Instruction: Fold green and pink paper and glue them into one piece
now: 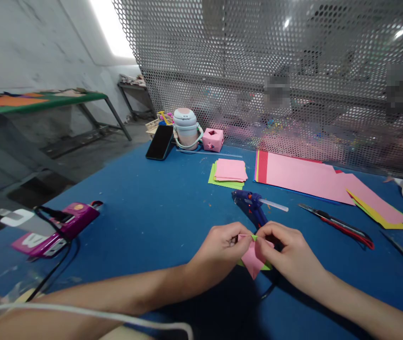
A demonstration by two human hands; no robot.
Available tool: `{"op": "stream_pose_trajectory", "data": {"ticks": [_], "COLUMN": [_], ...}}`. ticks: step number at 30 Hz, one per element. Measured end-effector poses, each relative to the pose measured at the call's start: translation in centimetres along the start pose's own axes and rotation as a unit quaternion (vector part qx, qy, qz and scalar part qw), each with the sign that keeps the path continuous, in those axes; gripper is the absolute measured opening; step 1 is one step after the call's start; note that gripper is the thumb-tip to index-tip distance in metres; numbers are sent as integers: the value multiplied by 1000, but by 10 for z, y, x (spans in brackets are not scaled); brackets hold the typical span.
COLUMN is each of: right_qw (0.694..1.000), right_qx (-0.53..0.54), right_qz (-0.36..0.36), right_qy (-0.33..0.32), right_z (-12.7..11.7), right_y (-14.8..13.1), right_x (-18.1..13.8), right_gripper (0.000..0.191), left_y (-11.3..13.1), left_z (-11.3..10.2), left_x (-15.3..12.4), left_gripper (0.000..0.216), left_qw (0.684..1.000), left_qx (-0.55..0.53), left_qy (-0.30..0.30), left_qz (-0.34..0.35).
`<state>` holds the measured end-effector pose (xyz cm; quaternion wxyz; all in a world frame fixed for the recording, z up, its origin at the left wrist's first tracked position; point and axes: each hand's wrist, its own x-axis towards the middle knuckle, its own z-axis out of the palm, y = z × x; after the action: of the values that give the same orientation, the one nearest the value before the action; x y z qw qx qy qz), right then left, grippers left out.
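Observation:
A small folded piece of pink and green paper (253, 262) is held between my two hands, low over the blue table. My left hand (224, 243) pinches its upper left edge between thumb and fingers. On the other side, my right hand (286, 248) pinches the upper right edge, its fingertips close to the left ones. A bit of green shows between the fingertips, and a pink corner points down. Just beyond my hands lies a blue glue gun (249, 200) with a clear glue stick (274, 204) in its back; its handle is partly hidden behind my right hand.
Stacked pink and green paper squares (230, 170) lie ahead, beside long coloured sheets (300, 177). A red-and-black utility knife (339, 226) rests at right. A phone (160, 142), a bottle (186, 127) and a pink paper cube (213, 140) stand at the back. A purple power strip (63, 229) is at left.

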<state>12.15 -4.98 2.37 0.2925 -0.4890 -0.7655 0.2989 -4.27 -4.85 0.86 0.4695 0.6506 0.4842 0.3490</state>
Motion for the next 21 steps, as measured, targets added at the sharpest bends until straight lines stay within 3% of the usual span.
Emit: {"op": "stream_pose_trajectory", "data": {"ticks": [6,12,16,21], "right_qw": [999,998,997,974], "right_qx": [-22,-14,62,213], "right_qz": [-43,-45,16,79], "right_qy": [-11,-35,-36,-1], "right_z": [-1,-2,-7,-2], "right_y": [5,4,-3,-2], "right_x": [-4,-2,1,0], "right_gripper": [15,17,12,28], "left_y": [-1,-1,-4,-8], "left_z": [1,-2,-4,-5], "left_x": [1,4,7,17], "left_gripper": [13,16,11,9], "left_qw": [1000,997,998,987], "left_qx": [-5,53,30,-118], "left_qy": [-21,-21,30,114], "left_qz": [-22,46,49,-1]}}
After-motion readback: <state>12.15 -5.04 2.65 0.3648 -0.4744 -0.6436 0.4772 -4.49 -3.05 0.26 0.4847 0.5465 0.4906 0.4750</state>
